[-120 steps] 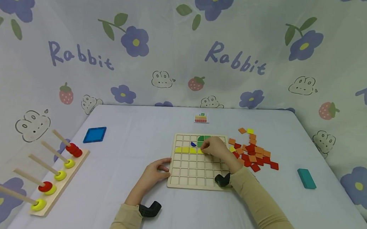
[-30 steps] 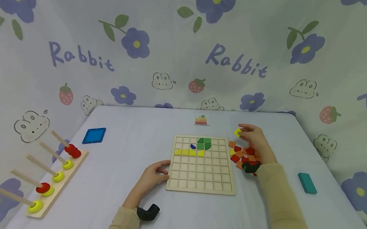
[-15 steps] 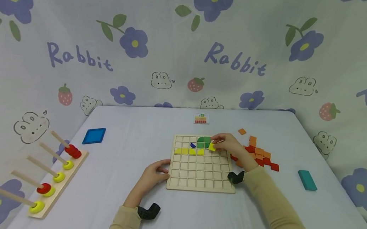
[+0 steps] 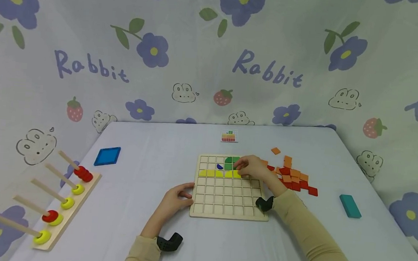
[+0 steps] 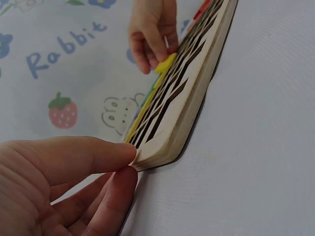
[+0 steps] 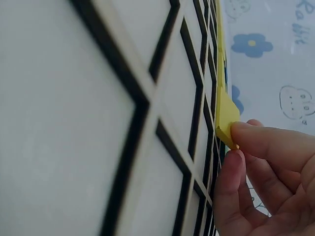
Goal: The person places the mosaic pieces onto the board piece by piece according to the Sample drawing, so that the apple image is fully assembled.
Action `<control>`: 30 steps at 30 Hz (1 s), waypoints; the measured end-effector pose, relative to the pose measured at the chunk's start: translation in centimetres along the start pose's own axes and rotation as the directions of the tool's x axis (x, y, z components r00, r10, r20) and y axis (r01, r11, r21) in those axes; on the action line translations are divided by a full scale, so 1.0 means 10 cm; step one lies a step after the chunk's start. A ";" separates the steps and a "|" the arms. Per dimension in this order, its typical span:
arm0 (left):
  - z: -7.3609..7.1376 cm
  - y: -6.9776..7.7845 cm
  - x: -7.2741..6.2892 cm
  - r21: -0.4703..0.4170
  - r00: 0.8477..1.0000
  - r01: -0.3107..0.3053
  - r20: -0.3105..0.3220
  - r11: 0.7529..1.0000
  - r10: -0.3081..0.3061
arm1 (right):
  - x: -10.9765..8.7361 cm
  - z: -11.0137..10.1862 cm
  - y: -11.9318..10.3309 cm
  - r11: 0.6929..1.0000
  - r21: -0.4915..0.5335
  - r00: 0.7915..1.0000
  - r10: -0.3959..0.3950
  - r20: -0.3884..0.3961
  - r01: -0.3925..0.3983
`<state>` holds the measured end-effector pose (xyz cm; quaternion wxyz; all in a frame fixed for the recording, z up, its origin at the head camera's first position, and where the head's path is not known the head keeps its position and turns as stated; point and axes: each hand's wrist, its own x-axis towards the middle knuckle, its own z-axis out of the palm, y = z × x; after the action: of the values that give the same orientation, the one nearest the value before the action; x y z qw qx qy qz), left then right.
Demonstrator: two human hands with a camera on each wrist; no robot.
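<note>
A wooden grid board (image 4: 218, 208) lies flat on the table. Yellow square tiles (image 4: 210, 173) fill part of its third row. Green pieces (image 4: 228, 160) and a small blue piece (image 4: 219, 167) sit above them. My right hand (image 4: 256, 168) pinches a yellow square tile (image 6: 228, 117) between thumb and fingertips at the right end of that row. In the right wrist view, the tile tilts against the grid. My left hand (image 4: 175, 197) touches the board's left edge with thumb and fingertips, also seen near the board's corner in the left wrist view.
Orange and red tiles (image 4: 294, 179) lie scattered right of the board. Behind it is a small pattern card (image 4: 229, 136). A peg stand (image 4: 68, 213) with red and yellow rings stands at left, near a blue tray (image 4: 107, 156). A teal block (image 4: 350, 206) lies at right.
My right hand took a yellow tile from beyond the loose pile, brought it left over the board, and lowered it at the yellow row. My left hand stays at the board's edge.
</note>
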<state>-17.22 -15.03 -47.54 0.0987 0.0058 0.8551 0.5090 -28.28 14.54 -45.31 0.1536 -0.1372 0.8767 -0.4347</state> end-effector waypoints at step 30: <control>0.01 -0.03 0.02 -0.002 1.000 -0.008 -0.003 1.000 0.008 | -0.42 -0.60 0.33 0.970 0.186 0.969 0.187 -0.160 -0.156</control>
<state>-17.33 -15.02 -47.87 0.0952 0.0084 0.8548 0.5100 -27.13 22.34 -43.94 0.1239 -0.0078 0.8547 -0.5041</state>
